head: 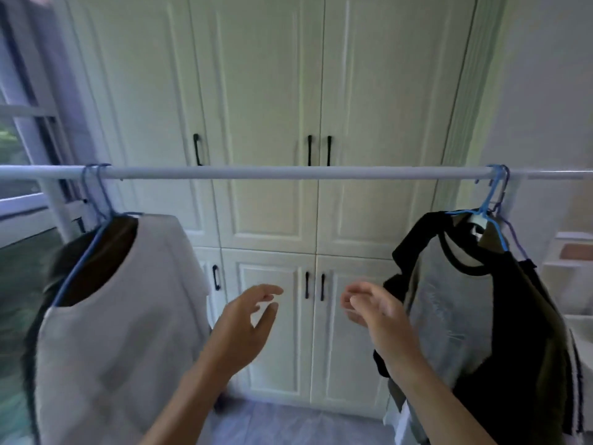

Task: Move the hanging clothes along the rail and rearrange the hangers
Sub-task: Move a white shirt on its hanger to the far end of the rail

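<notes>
Now both hands, left (239, 322) and right (373, 311), hover empty, fingers loosely spread, below the rail (288, 172), the right beside the dark shirt (481, 316).

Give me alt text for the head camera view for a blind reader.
A person's left-hand grip and right-hand grip hover open and empty below the bare middle of a white clothes rail. A white T-shirt on blue wire hangers hangs at its left end, dark garments on blue hangers at its right, before cream panelled wardrobe doors.

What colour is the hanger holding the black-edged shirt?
Light blue; the hanger shows best in the head view.
</notes>
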{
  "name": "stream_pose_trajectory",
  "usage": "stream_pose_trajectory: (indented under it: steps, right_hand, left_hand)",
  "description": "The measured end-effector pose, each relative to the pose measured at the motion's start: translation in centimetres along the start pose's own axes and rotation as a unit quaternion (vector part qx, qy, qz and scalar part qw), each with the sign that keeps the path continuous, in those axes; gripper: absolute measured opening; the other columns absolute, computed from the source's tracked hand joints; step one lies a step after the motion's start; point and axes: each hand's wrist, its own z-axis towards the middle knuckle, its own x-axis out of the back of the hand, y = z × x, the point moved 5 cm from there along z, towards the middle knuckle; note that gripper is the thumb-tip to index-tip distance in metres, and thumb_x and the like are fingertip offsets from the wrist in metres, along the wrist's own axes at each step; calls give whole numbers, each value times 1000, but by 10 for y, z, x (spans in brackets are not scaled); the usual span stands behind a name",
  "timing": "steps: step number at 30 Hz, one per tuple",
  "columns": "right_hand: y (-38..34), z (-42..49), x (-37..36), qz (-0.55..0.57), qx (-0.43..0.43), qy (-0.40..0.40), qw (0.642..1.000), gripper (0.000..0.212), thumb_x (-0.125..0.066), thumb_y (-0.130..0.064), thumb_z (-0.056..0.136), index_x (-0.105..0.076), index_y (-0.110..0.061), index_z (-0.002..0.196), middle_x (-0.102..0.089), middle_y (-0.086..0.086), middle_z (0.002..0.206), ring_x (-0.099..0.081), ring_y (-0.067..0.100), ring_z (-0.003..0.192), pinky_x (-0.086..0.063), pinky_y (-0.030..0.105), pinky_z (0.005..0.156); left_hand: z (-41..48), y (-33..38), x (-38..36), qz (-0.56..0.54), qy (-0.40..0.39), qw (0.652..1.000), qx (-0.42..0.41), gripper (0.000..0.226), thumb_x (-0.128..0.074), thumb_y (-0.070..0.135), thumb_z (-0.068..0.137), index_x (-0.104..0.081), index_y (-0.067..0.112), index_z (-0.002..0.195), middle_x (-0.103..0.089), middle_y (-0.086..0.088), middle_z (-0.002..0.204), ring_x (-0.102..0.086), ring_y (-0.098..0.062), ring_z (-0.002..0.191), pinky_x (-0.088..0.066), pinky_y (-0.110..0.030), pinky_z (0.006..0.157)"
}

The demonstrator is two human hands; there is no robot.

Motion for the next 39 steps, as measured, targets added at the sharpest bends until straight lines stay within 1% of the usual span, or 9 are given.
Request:
stream_pose_trajectory:
  steps: [5,11,15,18,23,26,32,36,39]
  right_hand:
    - [36,-13,-91,10,-57,-96,994,17,-59,-2,97,-72,-12,101,-76,8,97,-70,22,95,-54,39,87]
    - [42,-31,-175,-6,-65,-168,984,14,-61,-8,97,-73,-12,100,-76,12,103,-74,23,98,-59,38,86]
    - [30,-43,-236,-16,-32,-217,976,13,-63,-15,90,-74,-15,98,-75,14,106,-72,27,101,-59,38,85]
    - [16,-51,-275,-35,2,-245,969,22,-62,-28,83,-75,-21,99,-74,6,108,-71,22,100,-61,31,82]
    - [-1,-63,-324,-50,48,-246,967,20,-63,-34,90,-74,-28,106,-73,-8,105,-68,9,98,-57,30,93]
    - [-6,-75,-354,-68,85,-227,968,13,-63,-30,97,-71,-32,106,-65,-7,115,-63,0,106,-48,16,93]
    - [-11,-86,-396,-86,122,-197,969,21,-66,-42,89,-68,-27,104,-55,-9,118,-50,-4,117,-37,11,98]
    - [-15,-83,-402,-78,128,-158,976,20,-66,-23,92,-58,-9,82,-58,1,98,-57,4,87,-41,8,76]
    - [-25,-79,-384,3,111,-109,988,40,-61,-20,98,-35,-11,69,-36,-5,65,-33,7,52,-32,15,50]
  left_hand:
    - [-52,9,80,77,70,994,-33,22,-59,16,98,-70,34,106,-67,24,110,-68,1,95,-53,-18,80]
    - [-101,4,169,167,178,968,-53,17,-55,18,97,-71,25,98,-65,18,103,-67,-5,93,-54,-27,75]
    - [-126,-23,217,161,264,951,-9,16,-55,14,96,-69,21,97,-62,14,96,-61,-4,77,-47,-19,68]
    - [-137,-54,240,137,310,940,49,17,-61,4,96,-69,19,100,-62,9,95,-64,-10,81,-51,-23,66]
    - [-144,-98,261,98,307,939,120,18,-67,14,95,-67,26,109,-60,9,105,-64,-10,91,-54,-30,71]
    - [-143,-112,264,78,286,947,126,17,-64,16,97,-69,27,108,-60,14,105,-65,-9,92,-56,-30,72]
    - [-138,-115,259,54,239,962,118,28,-54,5,100,-71,25,110,-61,13,106,-63,-5,97,-49,-12,72]
    - [-137,-116,265,53,233,964,113,33,-50,1,100,-71,24,110,-62,13,106,-62,-5,102,-45,-8,76]
    - [-130,-114,267,36,248,962,108,28,-53,4,100,-71,25,105,-62,11,103,-63,-5,96,-46,-10,72]
